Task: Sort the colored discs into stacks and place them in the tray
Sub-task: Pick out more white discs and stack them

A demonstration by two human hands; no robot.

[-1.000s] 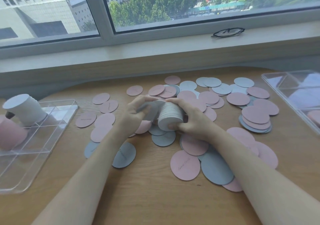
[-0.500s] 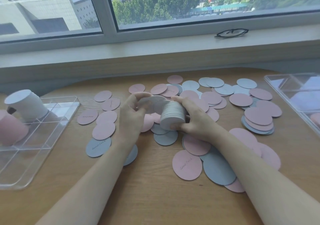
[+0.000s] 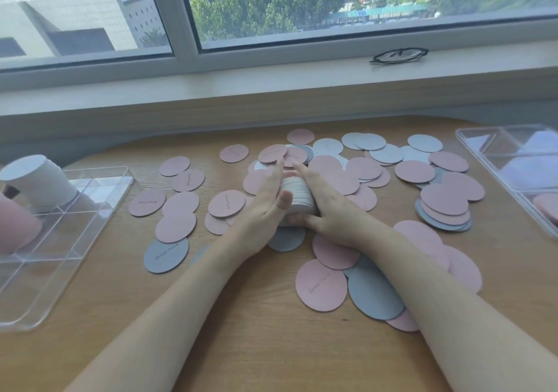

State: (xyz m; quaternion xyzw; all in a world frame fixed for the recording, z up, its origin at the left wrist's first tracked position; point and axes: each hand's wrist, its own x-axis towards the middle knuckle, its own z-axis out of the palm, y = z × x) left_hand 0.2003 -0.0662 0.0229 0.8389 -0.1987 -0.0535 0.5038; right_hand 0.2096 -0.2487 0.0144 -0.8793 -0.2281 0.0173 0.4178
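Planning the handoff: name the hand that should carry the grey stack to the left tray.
Left, probably. The left hand already presses the grey stack and lies on the left tray's side; the right hand would cross over.

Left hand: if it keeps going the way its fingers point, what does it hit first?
Probably the pink paper disc lying flat just beyond its fingertips. The left hand lies flat against the grey disc stack, fingers aimed away toward the window; depth is hard to judge from this view.
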